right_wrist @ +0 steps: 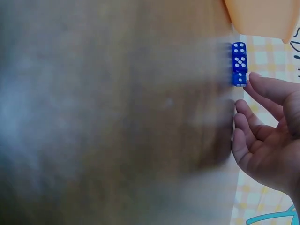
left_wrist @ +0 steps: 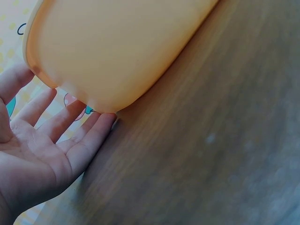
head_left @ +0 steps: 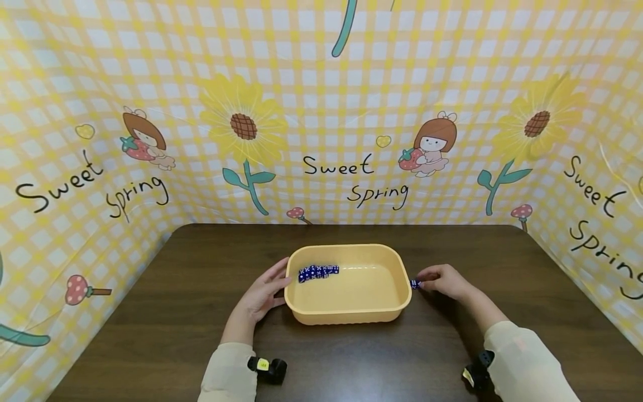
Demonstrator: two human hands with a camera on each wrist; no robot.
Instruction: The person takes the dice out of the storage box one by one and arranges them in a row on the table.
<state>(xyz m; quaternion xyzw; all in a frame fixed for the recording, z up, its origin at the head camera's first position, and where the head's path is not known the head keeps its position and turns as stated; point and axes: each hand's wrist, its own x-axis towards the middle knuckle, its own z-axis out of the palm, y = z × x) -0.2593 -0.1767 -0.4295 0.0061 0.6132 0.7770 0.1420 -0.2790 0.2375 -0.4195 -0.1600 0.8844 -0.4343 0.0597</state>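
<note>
A yellow plastic basin (head_left: 351,296) stands on the table, with a cluster of blue dice (head_left: 317,272) with white dots at its left end inside. My left hand (head_left: 261,293) is at the basin's left end, its extended fingers (left_wrist: 77,110) touching the outer wall and the thumb at the rim. Outside the basin's right end, several more blue dice (right_wrist: 239,61) lie in a short row on the table. At the near end of that row is my right hand (head_left: 444,281), thumb and index fingertips beside the last die; contact is unclear. Its other fingers are loosely bent.
The dark wooden table (head_left: 351,363) runs back to a yellow checked cloth (head_left: 321,111) hanging behind and on both sides. Black wrist devices (head_left: 268,369) sit on both sleeves. A shadow falls on the table beneath my right forearm.
</note>
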